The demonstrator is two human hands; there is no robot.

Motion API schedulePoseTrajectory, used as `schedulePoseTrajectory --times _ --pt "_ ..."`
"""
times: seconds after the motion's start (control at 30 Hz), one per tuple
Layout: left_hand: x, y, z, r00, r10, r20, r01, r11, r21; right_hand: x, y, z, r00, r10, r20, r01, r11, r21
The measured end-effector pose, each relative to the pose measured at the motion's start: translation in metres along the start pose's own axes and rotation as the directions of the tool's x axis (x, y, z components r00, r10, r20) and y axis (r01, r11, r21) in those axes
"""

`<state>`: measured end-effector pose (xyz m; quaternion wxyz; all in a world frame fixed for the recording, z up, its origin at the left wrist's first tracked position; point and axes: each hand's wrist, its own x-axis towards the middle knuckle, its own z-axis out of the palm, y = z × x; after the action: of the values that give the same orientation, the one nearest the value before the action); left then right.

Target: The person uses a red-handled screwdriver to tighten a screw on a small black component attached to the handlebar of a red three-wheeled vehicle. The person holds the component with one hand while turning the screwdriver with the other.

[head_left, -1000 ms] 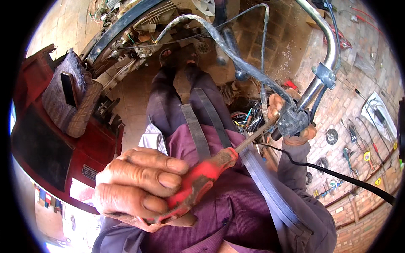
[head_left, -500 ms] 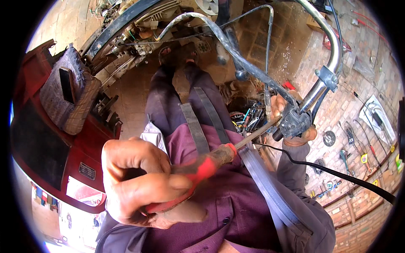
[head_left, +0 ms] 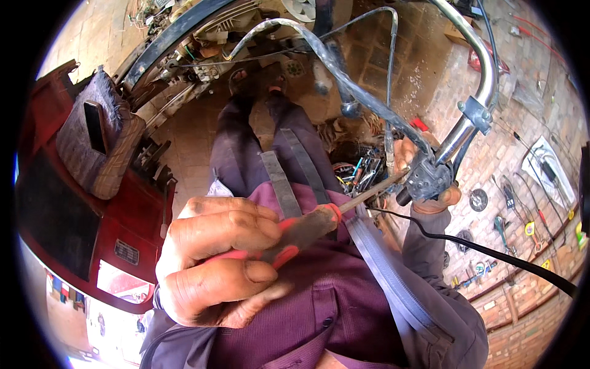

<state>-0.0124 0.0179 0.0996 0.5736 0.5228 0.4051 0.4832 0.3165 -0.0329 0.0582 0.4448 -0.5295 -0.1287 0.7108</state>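
My left hand [head_left: 215, 258] is closed round the red and dark handle of a screwdriver [head_left: 314, 227]. The screwdriver slants up to the right, its tip meeting a black handlebar control housing [head_left: 427, 177]. Behind and below that housing, my right hand [head_left: 404, 154] grips it, with fingers showing on its left and lower right sides; the palm is hidden. A chrome handlebar [head_left: 488, 77] runs into the housing, carrying a grey clamp [head_left: 475, 115]. From the housing a wrapped cable sheath [head_left: 344, 80] curves up to the left.
A black cable [head_left: 485, 255] crosses at the lower right. Hand tools [head_left: 362, 172] lie heaped below the housing, and more tools [head_left: 501, 230] lie on the brick floor. At the left, a phone [head_left: 96, 127] rests on a cloth over a red metal body [head_left: 129, 224]. Vehicle parts fill the top left.
My left hand has shifted slightly right, and its fingers have regripped and rolled over the screwdriver handle. The tip and my right hand stay at the housing.
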Motion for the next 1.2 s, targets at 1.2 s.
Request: schedulePoseTrajectory --times 1.2 --pt "-0.005 -0.022 0.006 0.965 -0.202 -0.165 0.178 0.973 -0.145 -0.003 -0.003 0.008 1.0 0.005 0.0 -0.005 0.989 -0.148"
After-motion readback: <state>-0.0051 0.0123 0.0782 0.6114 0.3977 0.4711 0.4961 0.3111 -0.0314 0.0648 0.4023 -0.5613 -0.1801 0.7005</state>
